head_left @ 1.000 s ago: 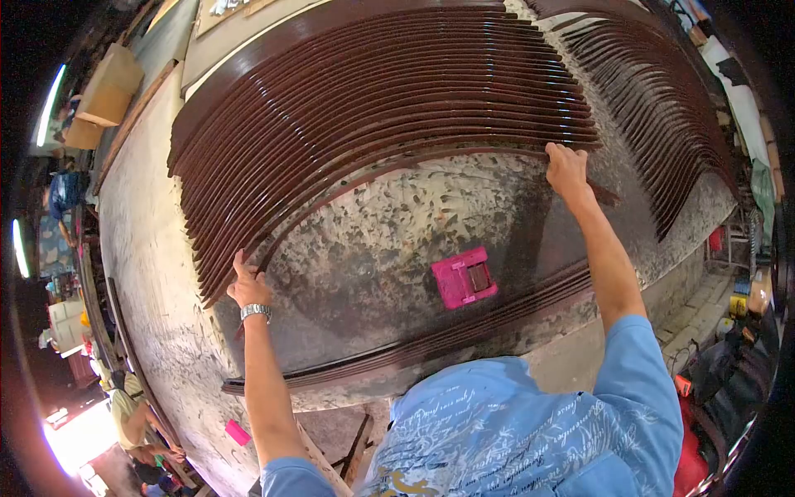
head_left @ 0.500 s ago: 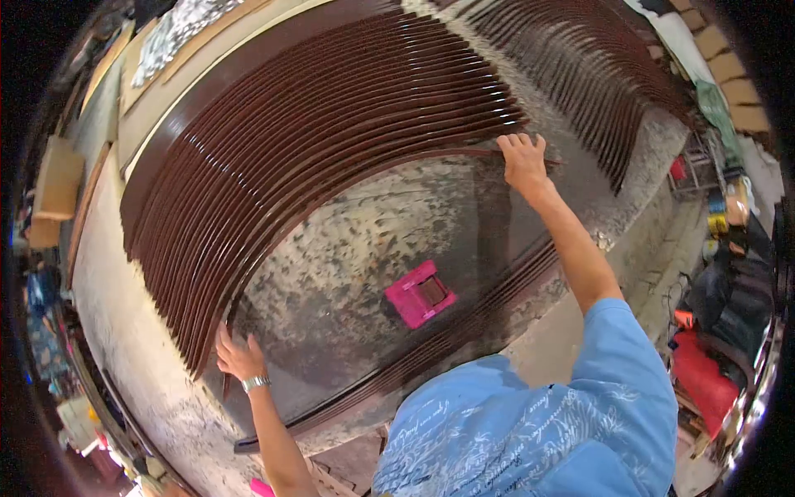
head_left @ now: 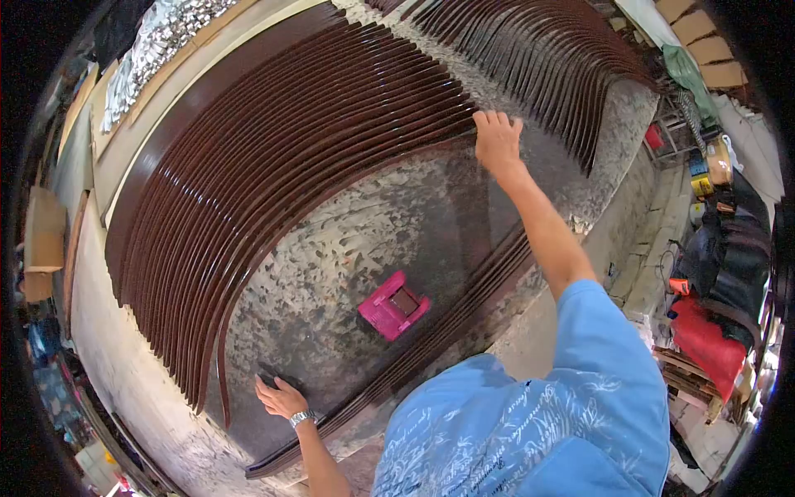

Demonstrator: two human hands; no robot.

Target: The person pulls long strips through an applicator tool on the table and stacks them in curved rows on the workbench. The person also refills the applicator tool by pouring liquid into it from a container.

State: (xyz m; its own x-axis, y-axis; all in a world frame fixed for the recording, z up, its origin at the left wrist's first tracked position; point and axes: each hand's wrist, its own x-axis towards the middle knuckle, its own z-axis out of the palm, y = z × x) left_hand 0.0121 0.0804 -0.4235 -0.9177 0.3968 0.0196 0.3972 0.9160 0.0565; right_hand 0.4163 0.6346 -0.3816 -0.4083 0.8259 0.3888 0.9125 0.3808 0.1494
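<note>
The mottled, dark-stained surface [head_left: 339, 240] spreads out beneath and ahead of both hands. Its biggest load is a broad fan of dark brown strips [head_left: 273, 166], bowed in overlapping rows, ahead of the hands and reaching from the left hand's side across to the right hand. A second fan [head_left: 546, 74] lies beyond the right hand, and a long, narrow bundle of strips [head_left: 451, 331] runs along the edge on the near side of both hands. The nearest strip [head_left: 222, 381] of the broad fan parts from its neighbours toward its lower end, just beside the left hand.

The right hand [head_left: 498, 142] has its fingers bent at the fan's right end; whether they grip a strip, I cannot tell. The left hand [head_left: 281, 399] is open and holds nothing. A pink object [head_left: 383, 313] sits between the hands, nearer the left, and a metal watch [head_left: 301, 417] circles the left wrist.
</note>
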